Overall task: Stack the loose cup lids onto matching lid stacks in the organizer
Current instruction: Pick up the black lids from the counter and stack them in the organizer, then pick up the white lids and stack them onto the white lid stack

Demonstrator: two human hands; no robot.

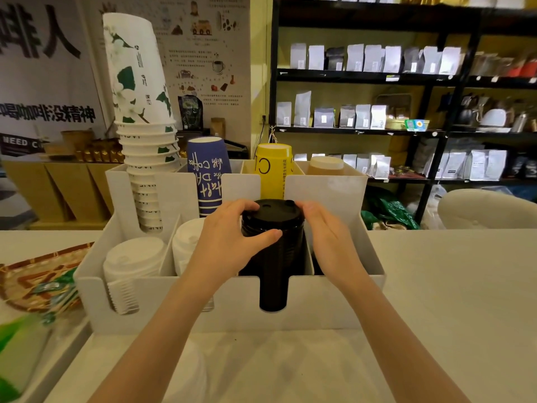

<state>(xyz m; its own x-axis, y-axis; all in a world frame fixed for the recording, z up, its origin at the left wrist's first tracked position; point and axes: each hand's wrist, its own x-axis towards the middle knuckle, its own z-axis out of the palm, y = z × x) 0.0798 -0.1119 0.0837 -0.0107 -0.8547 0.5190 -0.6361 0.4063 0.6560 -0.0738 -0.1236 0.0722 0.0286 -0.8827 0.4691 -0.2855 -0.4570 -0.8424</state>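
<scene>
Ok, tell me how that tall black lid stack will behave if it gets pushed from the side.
The black lid stack rises well above the organizer wall, so its top probably leans or shears. The lids look thin and glossy, likely light and slippery. The left hand and right hand flank it, which should steady it.

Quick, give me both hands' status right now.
Left hand: closed around the top of the black lid stack.
Right hand: open, fingers against the stack's right side, not clearly gripping.
</scene>
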